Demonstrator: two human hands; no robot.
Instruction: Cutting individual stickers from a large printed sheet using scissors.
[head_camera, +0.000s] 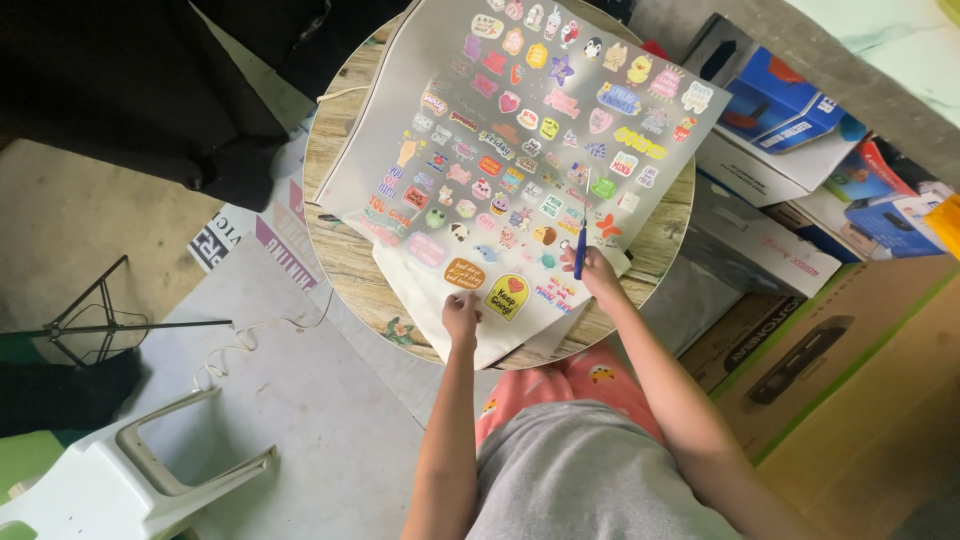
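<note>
Sticker sheet (520, 130) flat on round desk (340, 250); thin, floppy, prob. slick, so lift by edge. L hand (461, 312) fingers pressing sheet's near edge. R hand (598, 272) closed on blue craft knife (580, 245).

a large clear sticker sheet (520, 130) crowded with small colourful stickers lies flat and slightly skewed over a white tote bag (500, 325) on the round wooden table's (345, 260) near half, while a slim blue craft knife (581, 240) stands tip-down at the sheet's near right edge.
</note>
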